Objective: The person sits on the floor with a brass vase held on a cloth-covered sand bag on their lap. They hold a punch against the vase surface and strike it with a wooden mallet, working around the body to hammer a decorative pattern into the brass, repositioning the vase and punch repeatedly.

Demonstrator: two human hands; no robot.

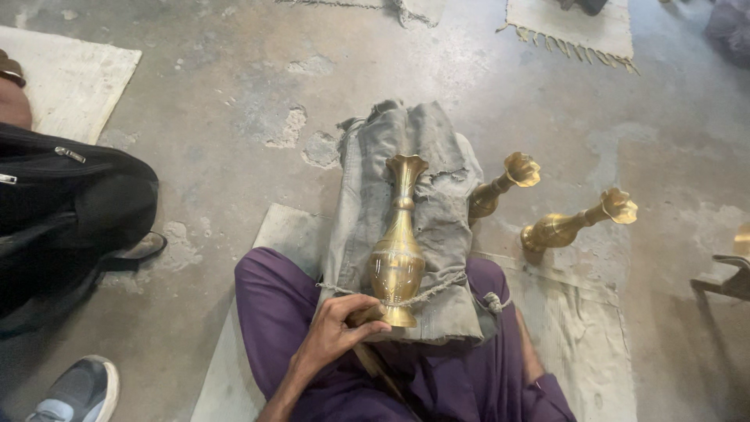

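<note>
A tall brass vase (398,254) lies on a grey cloth-wrapped pad (437,156) that rests across my legs in purple trousers (273,312). Its flared mouth points away from me. A thin cord (445,287) runs across the pad over the vase's lower body. My left hand (334,332) is closed around the foot of the vase, with the thumb along its bottom rim. My right hand is out of view.
Two more brass vases (500,187) (574,225) lie on the concrete floor right of the pad. A black bag (70,207) and a grey shoe (78,391) are at the left. Woven mats (70,78) (570,27) lie further off. A dark metal piece (726,281) sits at the right edge.
</note>
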